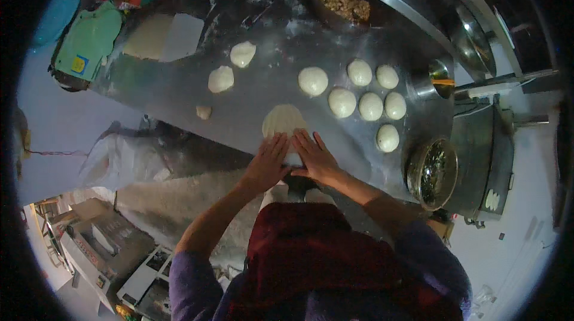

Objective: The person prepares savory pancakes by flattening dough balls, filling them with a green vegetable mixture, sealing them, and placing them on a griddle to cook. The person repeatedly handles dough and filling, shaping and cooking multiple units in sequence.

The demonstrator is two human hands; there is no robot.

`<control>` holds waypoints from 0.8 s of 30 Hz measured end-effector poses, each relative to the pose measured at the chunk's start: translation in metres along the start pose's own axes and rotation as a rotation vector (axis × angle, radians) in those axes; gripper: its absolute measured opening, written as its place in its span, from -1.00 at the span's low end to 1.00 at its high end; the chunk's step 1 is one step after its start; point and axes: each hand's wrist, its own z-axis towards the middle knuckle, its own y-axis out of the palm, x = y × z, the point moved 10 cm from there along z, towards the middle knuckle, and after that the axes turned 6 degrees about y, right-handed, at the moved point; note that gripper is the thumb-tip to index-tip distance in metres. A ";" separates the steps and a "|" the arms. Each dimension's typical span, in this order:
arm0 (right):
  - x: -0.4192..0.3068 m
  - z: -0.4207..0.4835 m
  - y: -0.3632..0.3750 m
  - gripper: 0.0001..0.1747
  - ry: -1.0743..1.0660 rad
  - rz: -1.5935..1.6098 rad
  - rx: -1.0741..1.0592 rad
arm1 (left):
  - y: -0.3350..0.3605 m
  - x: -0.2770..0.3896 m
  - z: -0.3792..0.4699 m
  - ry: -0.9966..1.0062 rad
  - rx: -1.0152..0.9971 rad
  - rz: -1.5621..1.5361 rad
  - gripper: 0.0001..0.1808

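A flattened piece of dough [283,118] lies on the metal worktable [264,87] close to its front edge. Both palms face down: my left hand [271,158] rests with its fingertips on the dough's near left part, and my right hand [315,154] touches the near right part. The fingers are stretched out and grip nothing. Right of the flat dough sit several round dough balls, among them a large one [313,81]. Two rougher dough pieces, one [221,79] nearer and one [243,54] farther, lie to the left, with a small scrap of dough [203,112] below them.
A glass bowl of dark green filling [434,175] stands at the right edge. A steel container [437,79] is behind it. Brown crumbly filling [344,3] lies at the back. At left are a green plastic container [89,43] and a flat pale board [148,36].
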 end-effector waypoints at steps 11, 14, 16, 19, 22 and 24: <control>0.061 0.036 -0.019 -0.26 0.259 0.308 0.197 | 0.015 -0.144 0.036 -0.654 0.236 -0.510 -0.59; 0.082 0.015 -0.031 -0.35 0.378 0.914 0.355 | 0.019 -0.144 0.045 -0.588 0.249 -0.460 -0.65; 0.089 0.005 -0.021 -0.37 0.490 1.165 0.332 | 0.030 -0.154 0.042 -0.642 0.317 -0.668 -0.67; 0.080 0.007 -0.007 -0.32 0.490 1.660 0.307 | 0.054 -0.165 0.041 -0.738 0.422 -1.223 -0.84; 0.072 0.014 0.011 -0.27 0.601 1.884 0.271 | 0.054 -0.129 0.059 -0.649 0.257 -1.589 -0.82; 0.065 0.016 0.015 -0.20 0.623 1.973 0.231 | 0.015 -0.103 0.076 -0.585 0.322 -1.216 -0.69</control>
